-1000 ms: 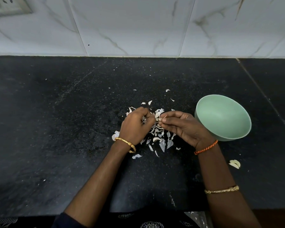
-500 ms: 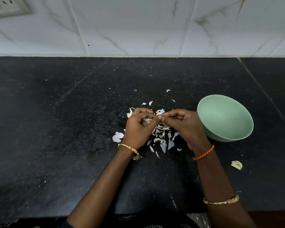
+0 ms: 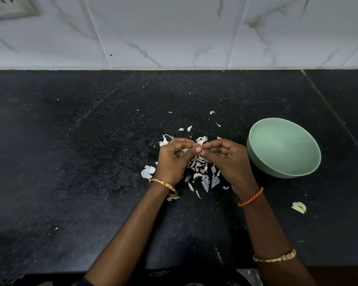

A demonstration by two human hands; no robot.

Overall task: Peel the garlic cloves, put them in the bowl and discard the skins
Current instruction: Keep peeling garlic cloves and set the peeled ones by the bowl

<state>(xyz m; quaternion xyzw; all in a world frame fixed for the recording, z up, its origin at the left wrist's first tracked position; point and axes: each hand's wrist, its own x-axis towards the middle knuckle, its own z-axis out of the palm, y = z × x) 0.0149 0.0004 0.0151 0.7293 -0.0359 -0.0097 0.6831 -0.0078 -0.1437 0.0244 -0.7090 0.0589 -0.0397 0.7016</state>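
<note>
Hands: left hand (image 3: 172,162) and right hand (image 3: 225,159) are meeting fingertip to fingertip, pinching something tiny, probably a clove, above the skins (image 3: 203,176).
Bowl (image 3: 258,157): waiting empty at 3 o'clock, within easy dropping reach.

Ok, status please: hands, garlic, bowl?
Left hand and right hand pinched together above the skins; clove between them hidden. Bowl looks empty. Two peeled cloves on counter. Nothing in the way.

Since a second ago the left hand (image 3: 172,162) has turned palm-inward and lifted off the skins (image 3: 203,174), its fingertips now meeting those of the right hand (image 3: 225,159), whose fingers have curled.
</note>
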